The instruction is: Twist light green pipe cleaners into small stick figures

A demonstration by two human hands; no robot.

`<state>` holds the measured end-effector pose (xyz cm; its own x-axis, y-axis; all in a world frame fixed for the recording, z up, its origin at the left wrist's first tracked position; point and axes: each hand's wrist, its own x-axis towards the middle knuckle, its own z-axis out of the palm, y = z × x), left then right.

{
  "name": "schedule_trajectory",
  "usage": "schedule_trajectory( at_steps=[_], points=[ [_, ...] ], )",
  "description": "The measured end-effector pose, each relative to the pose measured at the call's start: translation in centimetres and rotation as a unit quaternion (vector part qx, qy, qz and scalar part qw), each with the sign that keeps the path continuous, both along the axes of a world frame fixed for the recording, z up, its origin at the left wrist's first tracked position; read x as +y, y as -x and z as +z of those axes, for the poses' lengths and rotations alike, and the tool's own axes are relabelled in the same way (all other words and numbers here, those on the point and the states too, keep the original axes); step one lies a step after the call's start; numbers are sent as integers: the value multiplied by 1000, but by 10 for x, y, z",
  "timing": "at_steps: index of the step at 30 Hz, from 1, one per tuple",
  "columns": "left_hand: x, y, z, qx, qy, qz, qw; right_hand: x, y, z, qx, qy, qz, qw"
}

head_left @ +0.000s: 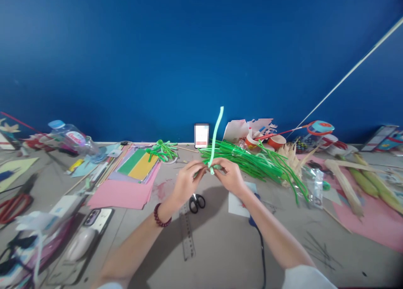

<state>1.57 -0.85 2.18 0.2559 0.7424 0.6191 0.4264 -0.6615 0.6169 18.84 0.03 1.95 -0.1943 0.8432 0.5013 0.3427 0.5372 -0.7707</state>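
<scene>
A pale green pipe cleaner (214,137) rises nearly upright from between my two hands, its top end leaning slightly right. My left hand (190,177) pinches its lower part from one side, and my right hand (228,175) grips it from the other. The fingertips almost meet around a bent or twisted bit at the bottom, which they partly cover. Below my left hand lie black-handled scissors (197,203) and a clear ruler (187,234). A bundle of green pipe cleaners (252,158) spreads behind my right hand.
Coloured paper sheets (122,192) and a small pile of twisted green pieces (163,150) lie left. A phone (201,136) leans on the blue wall. Farther left are a plastic bottle (74,138) and red-handled scissors (15,207). Corn cobs (362,179) and paper cups (276,142) are right.
</scene>
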Motion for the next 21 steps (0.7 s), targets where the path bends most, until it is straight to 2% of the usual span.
schedule_trajectory(
  at_steps=[7, 11, 17, 21],
  points=[
    [3, 4, 4, 23, 12, -33, 999, 1, 0, -1, 0, 26, -6, 1000],
    [3, 5, 4, 35, 21, -26, 999, 3, 0, -3, 4, 42, 2, 999],
    [2, 3, 4, 11, 52, -30, 998, 4, -3, -7, -22, 30, 13, 999],
    [2, 2, 6, -37, 111, -33, 993, 1, 0, -6, -39, -9, 3, 999]
  ],
)
